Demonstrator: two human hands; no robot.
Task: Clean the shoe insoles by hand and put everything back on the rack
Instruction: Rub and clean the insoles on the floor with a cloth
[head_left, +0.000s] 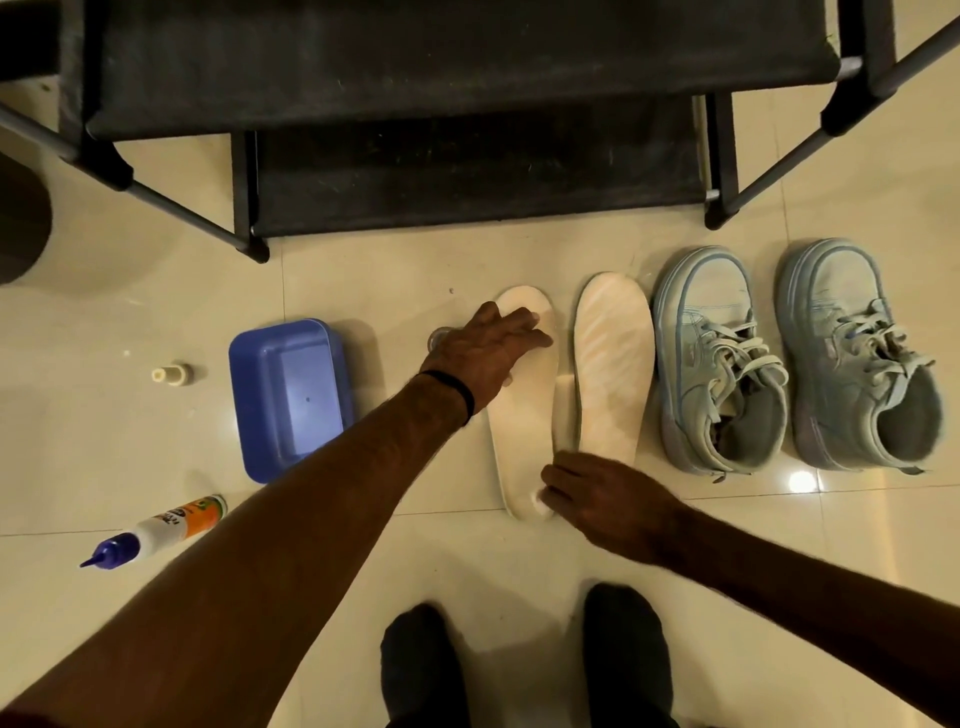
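Left hand (485, 353): fingers flat, pressing the toe end of the left insole (524, 415).
Right hand (605, 501): pinches that insole's heel, fingers curled.
Right insole (613, 364): on the floor, just beside.
Shoes (727, 358): on the floor at right.
Rack (441, 104): beyond.
Blue tub (291, 395): left of the insoles.

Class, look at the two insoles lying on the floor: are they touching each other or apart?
Apart. The head view shows a strip of bare tile running between the left insole and the right insole along their whole length.
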